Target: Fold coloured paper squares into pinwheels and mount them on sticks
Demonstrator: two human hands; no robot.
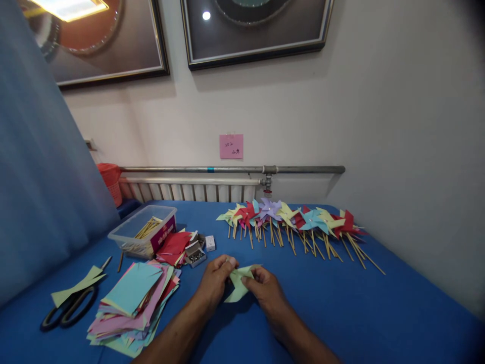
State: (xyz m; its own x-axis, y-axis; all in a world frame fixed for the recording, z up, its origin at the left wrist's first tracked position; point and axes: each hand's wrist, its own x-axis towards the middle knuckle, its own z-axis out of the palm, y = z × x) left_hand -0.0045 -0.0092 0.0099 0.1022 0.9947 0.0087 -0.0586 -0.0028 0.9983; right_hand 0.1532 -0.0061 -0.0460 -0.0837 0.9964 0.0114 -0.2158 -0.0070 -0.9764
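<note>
A light green paper pinwheel [239,287], partly folded, is held between both hands just above the blue tabletop. My left hand [216,277] pinches its left side, thumb on top. On the right side my right hand [267,287] grips the paper between thumb and fingers. My fingers cover part of the folds, and no stick shows on this piece. Left of my left hand lie small open boxes of metal pins [195,254] and a little white box [210,243]. A stack of coloured paper sheets [132,298] rests near my left forearm.
Several finished pinwheels on sticks [271,210] lie along the table's far side. A clear plastic box [142,230] holds wooden sticks, beside red paper pieces [174,247]. Black-handled scissors [79,306] lie at left under green paper strips [78,286]. A blue curtain [45,151] hangs left.
</note>
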